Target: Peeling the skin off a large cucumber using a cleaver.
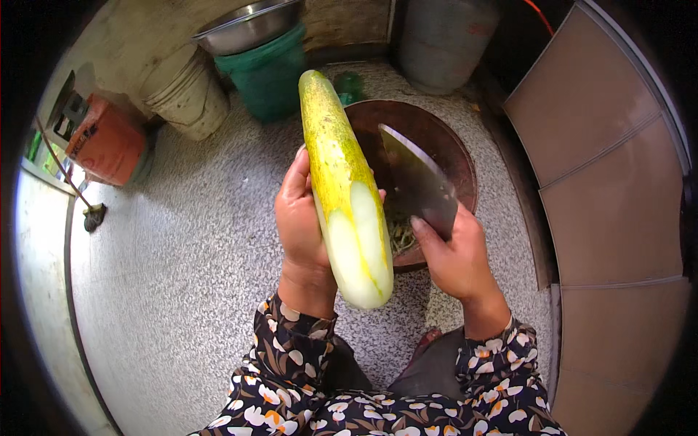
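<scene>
A long yellow-green cucumber-like gourd (342, 180) lies in my left hand (305, 212), which grips it from below and the left side. Pale green flesh shows at its near end, where strips of skin are off; the far end still has mottled yellow skin. My right hand (458, 245) holds a broad-bladed kitchen knife (417, 174), its blade pointing up and away, to the right of the gourd and apart from it. The knife's handle is hidden in my fist. Below both stands a round reddish-brown basin (466, 163) with peel scraps (402, 237) in it.
Along the back stand a green bucket (267, 82) topped by a steel bowl (251, 27), a dirty white bucket (188, 98), an orange container (112, 141) and a grey drum (447, 43). Brown panels (605, 163) rise at the right. A broom (94, 216) is at the left.
</scene>
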A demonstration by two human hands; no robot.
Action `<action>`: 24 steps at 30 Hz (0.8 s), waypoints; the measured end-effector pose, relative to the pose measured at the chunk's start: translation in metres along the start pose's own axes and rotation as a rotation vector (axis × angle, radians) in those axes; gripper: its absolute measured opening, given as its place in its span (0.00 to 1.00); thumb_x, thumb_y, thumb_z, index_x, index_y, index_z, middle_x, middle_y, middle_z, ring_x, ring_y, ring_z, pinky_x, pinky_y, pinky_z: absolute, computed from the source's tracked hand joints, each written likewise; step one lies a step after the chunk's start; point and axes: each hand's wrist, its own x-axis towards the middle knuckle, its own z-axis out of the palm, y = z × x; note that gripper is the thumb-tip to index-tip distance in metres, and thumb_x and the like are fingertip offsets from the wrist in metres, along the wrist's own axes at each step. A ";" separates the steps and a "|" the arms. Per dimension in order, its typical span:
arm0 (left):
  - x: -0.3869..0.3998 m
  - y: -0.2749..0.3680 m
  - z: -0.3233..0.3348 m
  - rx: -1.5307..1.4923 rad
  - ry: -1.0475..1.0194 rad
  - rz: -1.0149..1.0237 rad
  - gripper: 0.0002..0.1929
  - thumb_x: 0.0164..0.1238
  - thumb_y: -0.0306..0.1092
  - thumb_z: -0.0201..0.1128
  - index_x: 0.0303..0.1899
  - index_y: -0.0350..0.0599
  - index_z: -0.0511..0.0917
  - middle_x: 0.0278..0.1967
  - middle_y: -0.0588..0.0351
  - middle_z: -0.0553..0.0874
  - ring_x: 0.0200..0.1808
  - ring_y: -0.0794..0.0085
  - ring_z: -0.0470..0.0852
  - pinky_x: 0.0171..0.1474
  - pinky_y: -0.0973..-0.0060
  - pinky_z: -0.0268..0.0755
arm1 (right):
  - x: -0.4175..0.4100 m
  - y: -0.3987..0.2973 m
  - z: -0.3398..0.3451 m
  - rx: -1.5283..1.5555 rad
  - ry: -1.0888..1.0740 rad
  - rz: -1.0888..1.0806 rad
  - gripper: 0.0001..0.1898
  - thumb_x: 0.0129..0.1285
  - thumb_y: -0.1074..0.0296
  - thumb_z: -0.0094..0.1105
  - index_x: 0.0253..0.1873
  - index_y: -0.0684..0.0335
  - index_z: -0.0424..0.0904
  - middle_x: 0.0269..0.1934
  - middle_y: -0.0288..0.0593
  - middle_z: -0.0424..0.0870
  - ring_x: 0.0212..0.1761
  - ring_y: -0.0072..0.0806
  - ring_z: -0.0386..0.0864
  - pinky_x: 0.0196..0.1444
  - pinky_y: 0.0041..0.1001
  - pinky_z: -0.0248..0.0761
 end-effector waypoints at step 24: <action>0.000 0.023 0.008 0.232 0.043 0.180 0.19 0.79 0.52 0.50 0.49 0.45 0.78 0.34 0.52 0.88 0.30 0.65 0.87 0.35 0.70 0.83 | -0.012 -0.034 0.013 -0.320 0.014 -0.607 0.27 0.50 0.64 0.66 0.59 0.42 0.86 0.28 0.29 0.64 0.24 0.21 0.69 0.23 0.23 0.66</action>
